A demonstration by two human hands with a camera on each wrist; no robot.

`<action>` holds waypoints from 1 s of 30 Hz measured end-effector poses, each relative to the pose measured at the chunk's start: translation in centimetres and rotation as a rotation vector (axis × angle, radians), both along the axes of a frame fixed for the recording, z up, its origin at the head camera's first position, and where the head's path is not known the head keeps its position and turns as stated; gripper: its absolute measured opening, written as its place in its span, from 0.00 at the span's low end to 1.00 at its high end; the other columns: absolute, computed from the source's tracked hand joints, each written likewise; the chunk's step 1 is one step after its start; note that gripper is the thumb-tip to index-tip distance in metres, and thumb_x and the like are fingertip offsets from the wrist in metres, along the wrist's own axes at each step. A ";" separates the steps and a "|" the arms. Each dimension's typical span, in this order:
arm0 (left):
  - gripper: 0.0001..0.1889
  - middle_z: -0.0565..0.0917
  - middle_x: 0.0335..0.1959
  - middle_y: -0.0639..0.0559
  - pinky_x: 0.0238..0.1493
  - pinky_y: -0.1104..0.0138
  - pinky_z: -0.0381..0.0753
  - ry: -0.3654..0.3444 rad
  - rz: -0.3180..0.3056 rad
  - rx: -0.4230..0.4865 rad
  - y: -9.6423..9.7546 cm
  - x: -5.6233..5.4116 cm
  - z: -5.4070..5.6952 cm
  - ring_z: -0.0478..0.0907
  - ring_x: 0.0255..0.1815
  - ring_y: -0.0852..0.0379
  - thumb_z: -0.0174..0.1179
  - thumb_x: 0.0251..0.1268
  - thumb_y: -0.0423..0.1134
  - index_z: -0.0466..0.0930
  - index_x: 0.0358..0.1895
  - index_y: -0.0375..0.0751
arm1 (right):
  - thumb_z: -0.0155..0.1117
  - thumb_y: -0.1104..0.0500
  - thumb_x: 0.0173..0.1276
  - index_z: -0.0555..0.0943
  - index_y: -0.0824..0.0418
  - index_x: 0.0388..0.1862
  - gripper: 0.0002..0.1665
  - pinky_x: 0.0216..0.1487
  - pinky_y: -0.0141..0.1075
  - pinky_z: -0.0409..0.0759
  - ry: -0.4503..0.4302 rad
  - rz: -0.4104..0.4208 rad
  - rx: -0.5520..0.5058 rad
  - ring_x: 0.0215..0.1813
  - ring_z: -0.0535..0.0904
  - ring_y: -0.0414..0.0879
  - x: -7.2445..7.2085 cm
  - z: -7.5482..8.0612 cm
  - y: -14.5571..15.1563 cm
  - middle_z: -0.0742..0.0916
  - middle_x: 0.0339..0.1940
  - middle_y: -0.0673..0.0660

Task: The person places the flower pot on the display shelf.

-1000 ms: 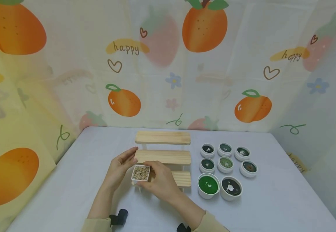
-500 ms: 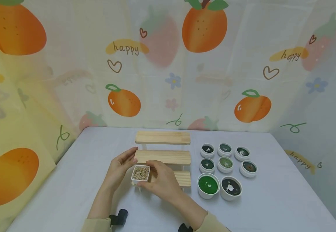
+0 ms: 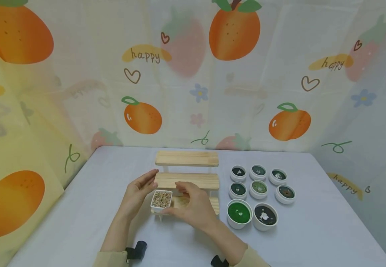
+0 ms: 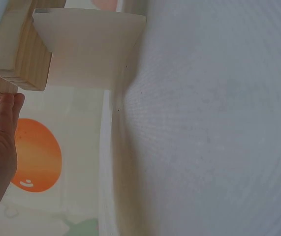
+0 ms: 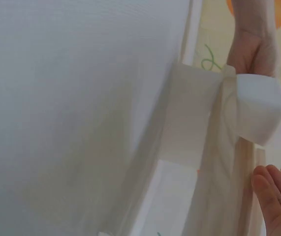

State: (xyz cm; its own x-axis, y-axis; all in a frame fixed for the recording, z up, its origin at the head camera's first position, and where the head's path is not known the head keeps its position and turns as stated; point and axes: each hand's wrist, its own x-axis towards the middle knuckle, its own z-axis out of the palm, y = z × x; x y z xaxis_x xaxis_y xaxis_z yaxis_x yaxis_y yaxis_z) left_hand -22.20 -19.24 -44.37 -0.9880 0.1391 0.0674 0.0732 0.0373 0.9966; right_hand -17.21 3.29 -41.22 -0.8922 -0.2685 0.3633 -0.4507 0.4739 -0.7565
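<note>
A small square white pot point(image 3: 161, 200) filled with light gravel sits at the left end of the lowest board point(image 3: 179, 202) of a three-step wooden stand. My right hand point(image 3: 193, 205) is just right of the pot, thumb and fingers spread apart with nothing between them. In the right wrist view, a gap separates that hand's fingers point(image 5: 273, 189) from the white pot point(image 5: 261, 105). My left hand point(image 3: 136, 194) touches the left end of the middle board point(image 3: 187, 180), its fingers point(image 4: 6, 110) extended in the left wrist view.
The top board point(image 3: 187, 158) rises behind. Right of the stand are several small round white cups point(image 3: 259, 189) with dark or green contents. Two larger cups stand in front of them, one green point(image 3: 239, 213), one dark point(image 3: 265, 217). A printed cloth point(image 3: 186, 92) hangs behind the table.
My right hand has let go of the pot and moved slightly right, its fingers opening. The pot and my left hand stay where they were.
</note>
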 end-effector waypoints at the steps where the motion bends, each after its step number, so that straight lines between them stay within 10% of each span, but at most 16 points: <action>1: 0.32 0.64 0.76 0.39 0.61 0.83 0.75 0.003 0.002 -0.004 0.0 0.0 0.0 0.72 0.62 0.78 0.61 0.69 0.40 0.63 0.73 0.36 | 0.81 0.40 0.46 0.77 0.59 0.62 0.47 0.58 0.38 0.85 0.007 0.013 -0.026 0.56 0.84 0.47 0.0 0.2 0.2 0.87 0.55 0.56; 12: 0.33 0.66 0.76 0.45 0.62 0.83 0.74 -0.011 0.004 -0.031 0.0 0.2 0.1 0.70 0.69 0.69 0.62 0.69 0.43 0.63 0.74 0.39 | 0.82 0.54 0.49 0.80 0.57 0.58 0.36 0.61 0.36 0.84 -0.048 0.055 -0.260 0.56 0.84 0.48 0.8 2.7 3.3 0.87 0.55 0.59; 30: 0.33 0.66 0.76 0.45 0.63 0.84 0.73 -0.017 0.001 -0.032 -0.2 0.1 0.5 0.69 0.67 0.73 0.61 0.69 0.43 0.62 0.74 0.38 | 0.78 0.64 0.54 0.79 0.57 0.59 0.32 0.62 0.26 0.80 0.061 0.104 -0.218 0.58 0.82 0.37 0.6 3.8 11.0 0.86 0.57 0.59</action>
